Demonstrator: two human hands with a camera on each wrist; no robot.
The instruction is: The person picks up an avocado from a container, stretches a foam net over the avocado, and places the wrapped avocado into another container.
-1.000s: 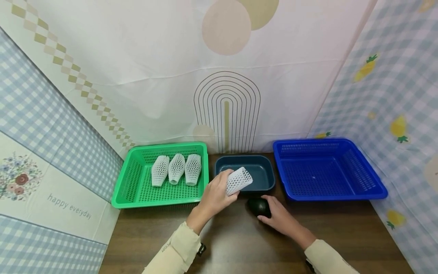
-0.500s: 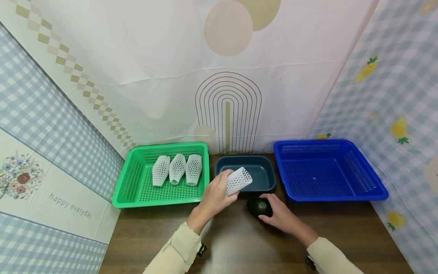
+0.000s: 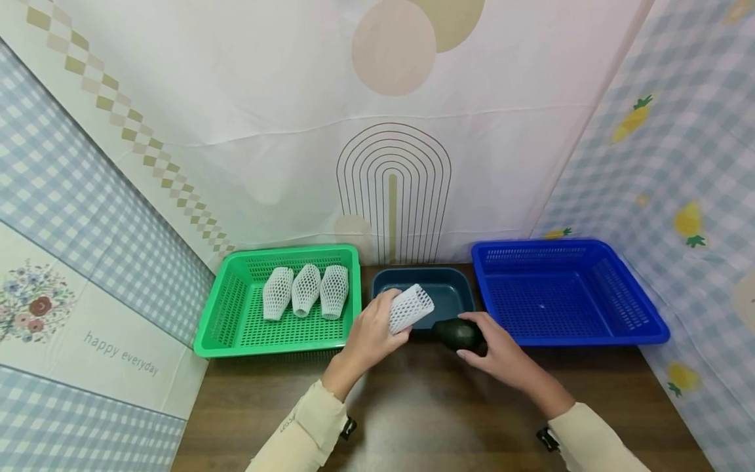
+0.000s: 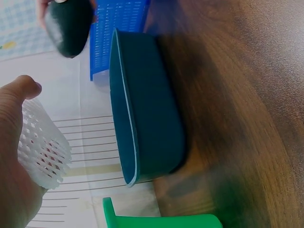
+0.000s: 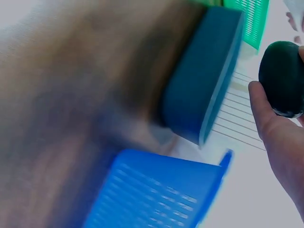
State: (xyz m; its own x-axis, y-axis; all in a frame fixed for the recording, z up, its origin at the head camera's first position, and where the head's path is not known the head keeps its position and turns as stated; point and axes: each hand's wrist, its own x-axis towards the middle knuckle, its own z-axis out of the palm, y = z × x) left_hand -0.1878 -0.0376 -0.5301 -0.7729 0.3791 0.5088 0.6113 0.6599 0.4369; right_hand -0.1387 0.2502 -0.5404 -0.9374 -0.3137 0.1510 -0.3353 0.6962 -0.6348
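A white foam net sleeve [image 3: 411, 308] is gripped in my left hand [image 3: 371, 331], its open end pointing up and to the right. In the left wrist view the thumb lies along the mesh of the sleeve [image 4: 45, 147]. My right hand [image 3: 498, 347] holds a dark green avocado [image 3: 459, 334] between thumb and fingers, its narrow end toward the sleeve. The right wrist view shows the avocado [image 5: 282, 78] up off the table. Both hands are in front of a dark teal basin [image 3: 454, 298], whose near rim they partly cover.
At the left, a green basket [image 3: 277, 347] holds 3 net-wrapped pieces [image 3: 305, 292]. A blue basket [image 3: 580, 337] stands at the right, beyond the basin. All rest on a brown wooden table [image 3: 413, 419], against a cloth-covered wall [image 3: 265, 190].
My right hand has lifted the avocado from the table and brought it up and slightly right, tilting it toward the sleeve. The left hand with the sleeve has barely moved.
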